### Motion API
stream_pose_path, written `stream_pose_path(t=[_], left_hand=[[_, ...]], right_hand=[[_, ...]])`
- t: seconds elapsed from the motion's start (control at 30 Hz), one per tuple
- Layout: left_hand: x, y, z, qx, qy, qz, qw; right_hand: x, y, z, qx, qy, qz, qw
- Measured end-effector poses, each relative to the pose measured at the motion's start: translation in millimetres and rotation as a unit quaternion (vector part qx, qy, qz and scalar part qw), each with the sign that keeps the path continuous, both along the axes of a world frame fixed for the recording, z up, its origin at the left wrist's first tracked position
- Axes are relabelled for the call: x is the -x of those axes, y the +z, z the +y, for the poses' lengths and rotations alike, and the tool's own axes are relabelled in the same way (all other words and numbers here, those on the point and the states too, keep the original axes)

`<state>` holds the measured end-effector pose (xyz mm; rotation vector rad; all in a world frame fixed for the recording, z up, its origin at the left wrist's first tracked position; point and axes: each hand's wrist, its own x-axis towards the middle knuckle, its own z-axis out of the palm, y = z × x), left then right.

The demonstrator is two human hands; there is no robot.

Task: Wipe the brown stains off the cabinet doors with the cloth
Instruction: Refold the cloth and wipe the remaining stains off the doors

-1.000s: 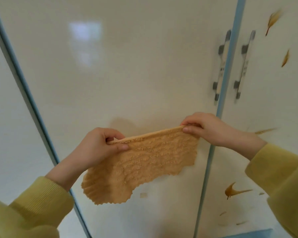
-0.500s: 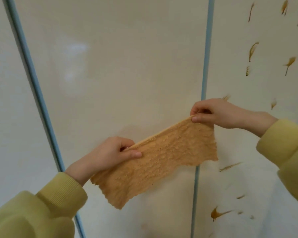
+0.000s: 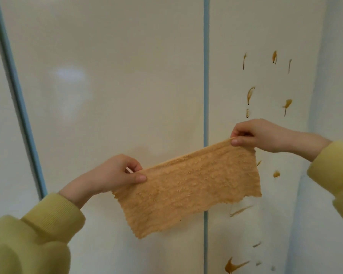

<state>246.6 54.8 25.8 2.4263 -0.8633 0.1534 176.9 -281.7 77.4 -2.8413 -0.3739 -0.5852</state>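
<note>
An orange textured cloth [image 3: 186,192] hangs spread between both hands in front of the cream cabinet doors. The left hand [image 3: 109,176] pinches its lower-left top corner between thumb and fingers; the right hand [image 3: 257,135] pinches the higher top-right corner. The cloth covers part of the blue seam [image 3: 206,76] between the left door [image 3: 111,76] and the right door [image 3: 265,26]. Brown stains [image 3: 250,94] dot the right door above, beside and below the cloth. Yellow-green sleeves [image 3: 53,216] cover both wrists.

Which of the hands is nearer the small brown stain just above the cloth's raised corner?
Right. The right hand pinches the cloth just below that stain. The left hand holds the opposite corner, lower and across the blue seam.
</note>
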Motion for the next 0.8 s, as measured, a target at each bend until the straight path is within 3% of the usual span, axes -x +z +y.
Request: stream_pose_path(t=[0.1, 0.2, 0.6, 0.8], left_hand=[[-5, 7, -33, -0.014, 0.029, -0.122, 0.992], [-7, 14, -75, -0.005, 0.038, -0.181, 0.983], [-38, 45, -167, -0.003, -0.009, -0.062, 0.998], [-66, 68, -195, -0.03, 0.057, -0.158, 0.985]], right_hand=[[1, 5, -35, -0.017, 0.007, -0.01, 1.0], [-5, 10, -79, -0.039, 0.025, -0.001, 0.999], [-66, 24, -202, -0.024, 0.035, 0.037, 0.998], [-83, 33, -232, -0.074, 0.023, -0.008, 0.997]])
